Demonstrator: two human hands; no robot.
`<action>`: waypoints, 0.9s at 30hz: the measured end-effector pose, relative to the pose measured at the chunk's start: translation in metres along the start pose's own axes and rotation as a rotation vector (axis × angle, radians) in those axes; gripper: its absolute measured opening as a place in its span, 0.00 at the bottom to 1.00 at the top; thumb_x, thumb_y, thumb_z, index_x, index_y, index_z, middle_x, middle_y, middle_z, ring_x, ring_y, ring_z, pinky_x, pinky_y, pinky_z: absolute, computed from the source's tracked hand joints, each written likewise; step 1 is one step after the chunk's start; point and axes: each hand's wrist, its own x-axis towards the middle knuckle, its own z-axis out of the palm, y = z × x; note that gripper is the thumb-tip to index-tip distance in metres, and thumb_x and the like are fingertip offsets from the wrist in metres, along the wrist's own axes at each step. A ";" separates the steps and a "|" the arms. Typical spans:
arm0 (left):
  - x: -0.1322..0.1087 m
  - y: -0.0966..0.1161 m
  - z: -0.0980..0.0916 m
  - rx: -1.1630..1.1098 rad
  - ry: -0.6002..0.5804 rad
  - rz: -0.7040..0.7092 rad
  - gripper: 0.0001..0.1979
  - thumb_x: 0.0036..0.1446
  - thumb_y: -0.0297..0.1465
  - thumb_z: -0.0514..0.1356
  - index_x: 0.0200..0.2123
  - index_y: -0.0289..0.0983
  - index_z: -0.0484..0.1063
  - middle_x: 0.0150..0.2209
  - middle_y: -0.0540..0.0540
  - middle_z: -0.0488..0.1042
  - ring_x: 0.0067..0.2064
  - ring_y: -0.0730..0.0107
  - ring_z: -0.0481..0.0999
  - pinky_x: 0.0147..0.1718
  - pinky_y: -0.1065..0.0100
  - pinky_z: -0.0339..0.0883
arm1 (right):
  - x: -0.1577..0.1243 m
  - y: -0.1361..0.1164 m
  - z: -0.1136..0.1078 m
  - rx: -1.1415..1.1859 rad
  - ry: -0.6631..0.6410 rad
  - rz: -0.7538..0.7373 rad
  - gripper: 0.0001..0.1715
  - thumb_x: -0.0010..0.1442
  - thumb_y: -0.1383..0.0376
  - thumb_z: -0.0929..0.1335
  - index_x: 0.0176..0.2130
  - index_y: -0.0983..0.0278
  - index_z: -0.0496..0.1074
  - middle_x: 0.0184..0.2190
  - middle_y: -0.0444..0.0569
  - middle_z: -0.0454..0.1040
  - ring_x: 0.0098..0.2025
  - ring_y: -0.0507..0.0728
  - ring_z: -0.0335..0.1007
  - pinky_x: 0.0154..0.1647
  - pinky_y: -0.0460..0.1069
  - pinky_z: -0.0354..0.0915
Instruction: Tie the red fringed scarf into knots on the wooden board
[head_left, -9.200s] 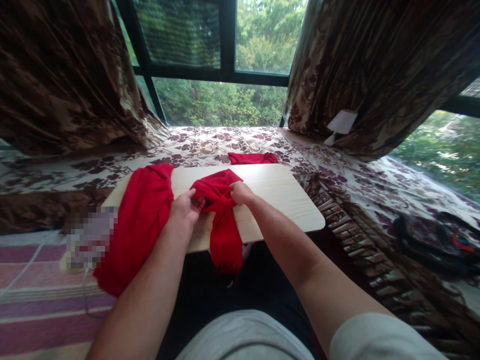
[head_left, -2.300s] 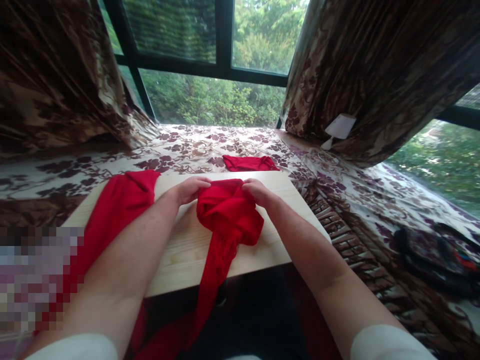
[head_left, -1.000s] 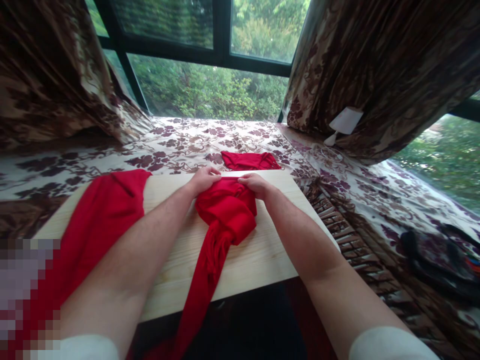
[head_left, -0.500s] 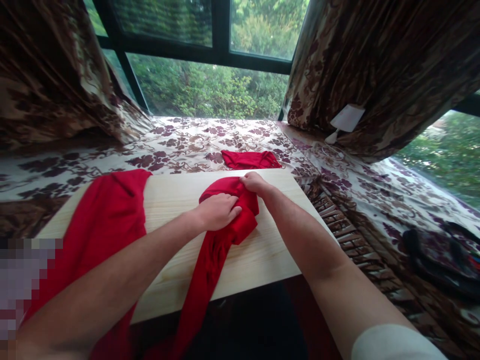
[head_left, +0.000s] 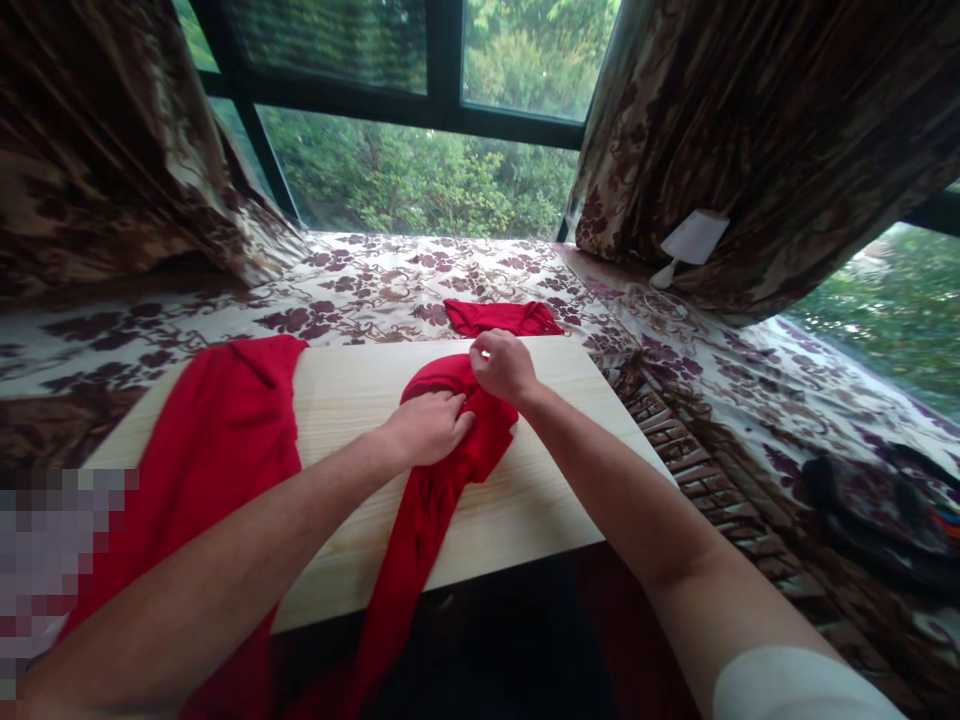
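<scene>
A bunched red cloth lies on the pale wooden board, and a long narrow part of it runs down over the near edge. My left hand rests on top of this cloth, its fingers and thumb closed on a fold. Just above the cloth's far right side is my right hand, thumb and fingertips pinched in a ring. Anything held in that pinch is too small to make out. To the left, another spread of red fabric covers the board and hangs off its front, partly behind my left forearm.
A folded red piece lies beyond the board on a floral bedspread. A white lamp stands at the back right by the curtain. A dark bag-like item sits on the right.
My right hand has come off the cloth's far edge, lifting slightly and turning into a pinch. My left hand stays on the cloth, almost unmoved.
</scene>
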 end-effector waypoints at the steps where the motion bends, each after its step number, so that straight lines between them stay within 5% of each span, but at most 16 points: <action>1: 0.000 -0.002 0.002 -0.003 -0.013 0.015 0.27 0.68 0.42 0.44 0.53 0.32 0.74 0.51 0.33 0.77 0.55 0.49 0.74 0.57 0.54 0.62 | -0.008 -0.007 -0.003 -0.007 -0.070 -0.100 0.18 0.67 0.60 0.62 0.42 0.65 0.79 0.45 0.56 0.78 0.51 0.61 0.70 0.56 0.52 0.59; 5: -0.004 -0.006 0.005 -0.026 -0.024 0.037 0.24 0.66 0.40 0.47 0.46 0.34 0.78 0.46 0.32 0.79 0.52 0.46 0.76 0.56 0.53 0.62 | -0.033 -0.018 -0.004 -0.091 -0.289 -0.259 0.22 0.66 0.55 0.63 0.44 0.66 0.79 0.50 0.58 0.77 0.55 0.63 0.69 0.61 0.54 0.57; 10: -0.009 -0.009 0.006 0.016 -0.002 -0.050 0.29 0.64 0.47 0.48 0.54 0.32 0.73 0.51 0.30 0.77 0.53 0.44 0.75 0.55 0.53 0.63 | -0.051 -0.006 0.008 -0.172 -0.362 -0.166 0.34 0.68 0.53 0.59 0.65 0.69 0.65 0.69 0.58 0.58 0.71 0.65 0.50 0.69 0.58 0.46; 15: -0.013 -0.011 0.001 -0.084 -0.036 -0.029 0.28 0.63 0.47 0.51 0.54 0.33 0.73 0.53 0.32 0.76 0.55 0.46 0.75 0.56 0.54 0.63 | -0.055 -0.004 0.011 -0.199 -0.386 -0.125 0.36 0.69 0.53 0.56 0.69 0.68 0.59 0.72 0.57 0.52 0.72 0.66 0.45 0.71 0.66 0.40; 18: -0.017 -0.008 -0.006 -0.158 0.101 0.044 0.21 0.63 0.40 0.52 0.52 0.38 0.76 0.53 0.37 0.77 0.56 0.52 0.75 0.59 0.57 0.62 | -0.053 -0.005 0.012 -0.186 -0.415 -0.150 0.37 0.69 0.53 0.56 0.69 0.68 0.58 0.72 0.58 0.51 0.73 0.65 0.44 0.71 0.65 0.38; 21: -0.020 -0.007 -0.005 -0.122 0.271 0.068 0.24 0.65 0.39 0.51 0.60 0.40 0.71 0.63 0.40 0.69 0.65 0.55 0.65 0.66 0.56 0.52 | -0.053 -0.002 0.014 -0.148 -0.409 -0.170 0.38 0.70 0.52 0.54 0.71 0.68 0.54 0.73 0.57 0.48 0.74 0.65 0.41 0.71 0.66 0.37; 24: -0.021 -0.014 0.005 -0.049 0.115 0.002 0.29 0.66 0.42 0.48 0.68 0.43 0.60 0.71 0.44 0.56 0.72 0.54 0.50 0.70 0.46 0.36 | -0.054 0.001 0.018 -0.119 -0.413 -0.159 0.38 0.71 0.52 0.53 0.71 0.67 0.52 0.73 0.56 0.46 0.74 0.65 0.38 0.71 0.66 0.37; 27: -0.022 -0.024 0.012 -0.045 -0.057 -0.115 0.30 0.68 0.45 0.43 0.70 0.46 0.56 0.72 0.46 0.52 0.74 0.56 0.45 0.68 0.42 0.34 | -0.054 0.003 0.019 -0.117 -0.427 -0.155 0.38 0.70 0.52 0.53 0.71 0.68 0.53 0.73 0.56 0.46 0.75 0.65 0.38 0.71 0.66 0.38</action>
